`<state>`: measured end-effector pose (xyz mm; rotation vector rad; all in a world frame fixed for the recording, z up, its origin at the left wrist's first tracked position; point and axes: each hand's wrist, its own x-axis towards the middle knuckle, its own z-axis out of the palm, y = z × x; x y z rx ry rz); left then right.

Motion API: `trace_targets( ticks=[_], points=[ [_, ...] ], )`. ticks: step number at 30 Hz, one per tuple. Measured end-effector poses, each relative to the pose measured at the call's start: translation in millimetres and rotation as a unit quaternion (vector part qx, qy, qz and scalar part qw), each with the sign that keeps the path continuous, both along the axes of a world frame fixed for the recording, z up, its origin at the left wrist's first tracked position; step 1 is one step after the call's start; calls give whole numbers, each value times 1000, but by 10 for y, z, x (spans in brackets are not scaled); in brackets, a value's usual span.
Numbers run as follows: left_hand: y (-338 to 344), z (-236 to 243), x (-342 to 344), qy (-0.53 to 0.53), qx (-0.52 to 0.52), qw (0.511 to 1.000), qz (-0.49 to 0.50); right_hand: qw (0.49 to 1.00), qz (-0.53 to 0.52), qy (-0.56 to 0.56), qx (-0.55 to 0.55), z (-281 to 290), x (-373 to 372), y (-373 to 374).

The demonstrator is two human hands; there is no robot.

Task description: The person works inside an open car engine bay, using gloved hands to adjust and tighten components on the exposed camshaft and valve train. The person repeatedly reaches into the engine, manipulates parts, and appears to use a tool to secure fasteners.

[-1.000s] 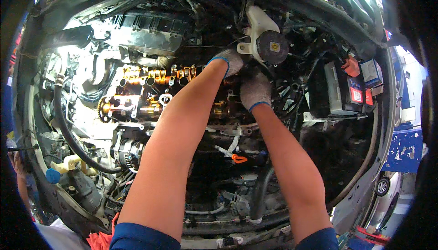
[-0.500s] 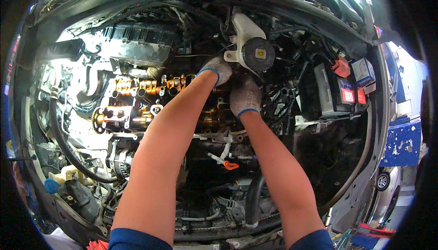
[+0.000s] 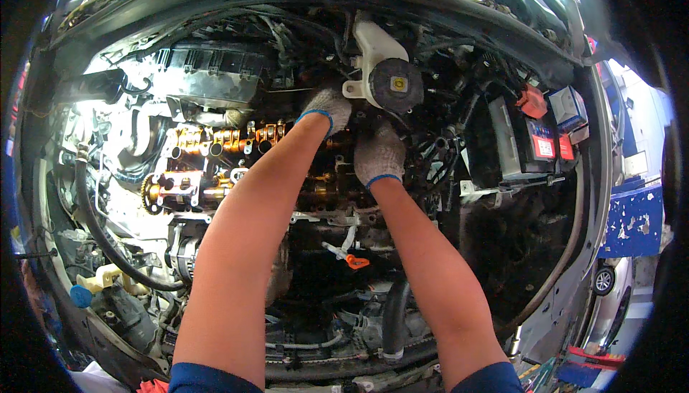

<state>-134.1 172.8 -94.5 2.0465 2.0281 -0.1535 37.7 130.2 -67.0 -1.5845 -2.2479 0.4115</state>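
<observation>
Both my hands, in pale knit gloves with blue cuffs, reach deep into a car's engine bay. My left hand point(image 3: 328, 111) lies at the far edge of the uncovered engine, just left of the white fluid reservoir point(image 3: 377, 47) with its black round cap point(image 3: 395, 85). Its fingers disappear in the dark there. Below that cap, my right hand point(image 3: 380, 152) is back up, its fingers hidden among dark parts and hoses. What either hand touches is out of sight. Left of my forearms the camshafts point(image 3: 192, 186) lie bare on the cylinder head.
A battery point(image 3: 520, 138) with a red terminal cover point(image 3: 531, 101) stands at the right, a small box point(image 3: 567, 111) beside it. An orange dipstick handle point(image 3: 357, 262) sticks up between my forearms. Black hoses run at the left point(image 3: 100, 221) and front point(image 3: 395, 317). A lamp point(image 3: 93, 86) lights the left side.
The view has shifted slightly, so the engine bay sits a little further left. Both hands stay at nearly the same places beside the reservoir; the left appears slightly lower.
</observation>
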Motion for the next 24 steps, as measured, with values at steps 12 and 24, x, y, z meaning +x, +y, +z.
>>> trace_targets(
  ticks=[12,24],
  points=[
    [-1166,949,-15,-213,222,945,111,987,135,40,-71,804,998,-430],
    [-2271,2051,2786,-501,134,846,121,974,0,198,-112,2463,2989,-1178]
  ],
)
